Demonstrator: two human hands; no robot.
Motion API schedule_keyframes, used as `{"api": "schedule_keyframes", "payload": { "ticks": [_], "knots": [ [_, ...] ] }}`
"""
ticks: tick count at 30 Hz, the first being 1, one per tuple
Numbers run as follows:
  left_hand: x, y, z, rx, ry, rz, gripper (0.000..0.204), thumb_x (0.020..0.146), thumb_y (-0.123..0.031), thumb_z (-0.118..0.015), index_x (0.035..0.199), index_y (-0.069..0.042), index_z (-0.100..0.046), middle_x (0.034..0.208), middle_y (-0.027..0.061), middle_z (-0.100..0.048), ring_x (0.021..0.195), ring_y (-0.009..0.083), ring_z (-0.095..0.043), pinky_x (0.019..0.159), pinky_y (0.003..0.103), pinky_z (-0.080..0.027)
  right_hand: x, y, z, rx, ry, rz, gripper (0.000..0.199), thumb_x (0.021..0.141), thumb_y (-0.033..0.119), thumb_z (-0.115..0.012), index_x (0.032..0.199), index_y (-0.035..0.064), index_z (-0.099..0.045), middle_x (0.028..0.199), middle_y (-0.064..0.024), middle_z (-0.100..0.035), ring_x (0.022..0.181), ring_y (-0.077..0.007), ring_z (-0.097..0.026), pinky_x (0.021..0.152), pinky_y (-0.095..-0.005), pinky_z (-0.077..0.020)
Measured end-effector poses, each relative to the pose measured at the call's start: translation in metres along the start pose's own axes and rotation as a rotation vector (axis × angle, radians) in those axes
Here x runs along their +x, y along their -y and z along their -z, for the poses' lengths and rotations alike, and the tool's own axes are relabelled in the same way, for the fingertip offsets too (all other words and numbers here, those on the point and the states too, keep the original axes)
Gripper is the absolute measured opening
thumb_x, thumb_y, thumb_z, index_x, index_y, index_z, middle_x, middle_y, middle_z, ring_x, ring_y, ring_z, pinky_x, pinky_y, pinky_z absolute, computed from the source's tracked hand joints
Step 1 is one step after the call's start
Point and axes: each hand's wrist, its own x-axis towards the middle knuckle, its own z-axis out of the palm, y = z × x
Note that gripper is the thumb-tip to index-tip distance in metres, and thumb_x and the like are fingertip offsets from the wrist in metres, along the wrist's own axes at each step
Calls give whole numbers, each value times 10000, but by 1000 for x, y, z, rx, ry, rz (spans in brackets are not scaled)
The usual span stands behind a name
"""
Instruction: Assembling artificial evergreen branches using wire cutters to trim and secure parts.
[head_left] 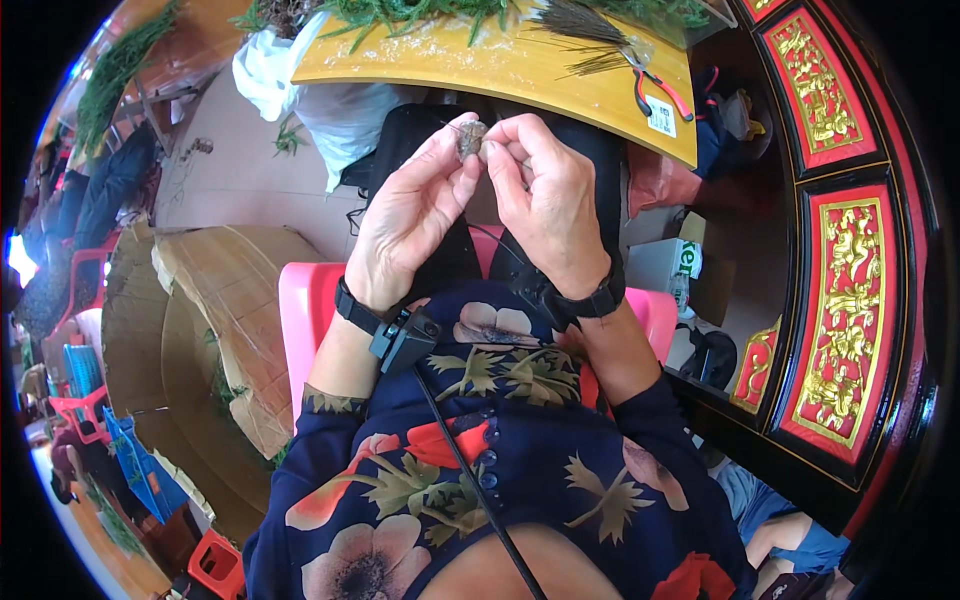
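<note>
Between my two hands, above my lap and near the table's front edge, is a small brown-grey piece [471, 138], rough and rounded like a small pine cone. My left hand [425, 205] pinches it from the left with thumb and fingertips, and a thin dark strand shows by those fingers. From the other side, my right hand [545, 190] has its thumb and bent index finger pressed together at the piece's right edge. Whatever fine part lies between the right fingertips is hidden.
On the yellow table [450, 65] lie green artificial pine sprigs [410, 12], a bundle of dark wires [580, 30] and red-handled pliers [652, 92]. A white plastic bag [345, 120] hangs at its left. A large cardboard box [215, 340] stands at my left, carved red-and-gold panels [840, 320] at my right.
</note>
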Motion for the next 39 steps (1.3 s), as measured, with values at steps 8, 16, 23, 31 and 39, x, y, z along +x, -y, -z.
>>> {"api": "schedule_keyframes", "payload": {
  "ticks": [8,16,23,31,39],
  "knots": [
    [0,-4,2,28,82,-3,350,954,-70,-488,1292,14,-447,1119,120,-578,935,165,-606,826,237,-531,-1,0,2,66,1,42,55,856,-7,-594,903,-19,-569,718,-83,-633,632,-91,-613,542,-224,-481],
    [-2,-2,-9,118,106,-69,339,961,-71,-470,1289,14,-447,1098,123,-582,912,172,-612,802,235,-533,1,4,6,12,-33,54,65,847,-19,-597,905,-16,-567,730,-94,-639,631,-102,-622,540,-227,-483],
    [-3,0,-9,135,58,-77,316,957,-69,-481,1264,5,-470,1080,117,-592,895,166,-619,796,234,-533,-2,1,3,-9,-44,78,59,843,-12,-604,891,-12,-570,730,-94,-638,614,-126,-628,534,-234,-481],
    [-4,1,-13,304,-29,-192,280,944,-76,-517,1213,-1,-507,1048,108,-622,887,152,-630,786,231,-527,0,4,4,-27,-86,60,73,837,1,-618,897,-7,-577,710,-97,-635,580,-128,-618,506,-240,-461],
    [-5,9,-23,491,-67,-339,219,932,-57,-535,1145,-6,-540,1037,96,-625,883,146,-630,794,231,-519,-2,4,-2,-13,-144,44,72,832,-6,-623,885,-6,-573,687,-91,-631,551,-115,-599,491,-237,-449]
  ]
}}
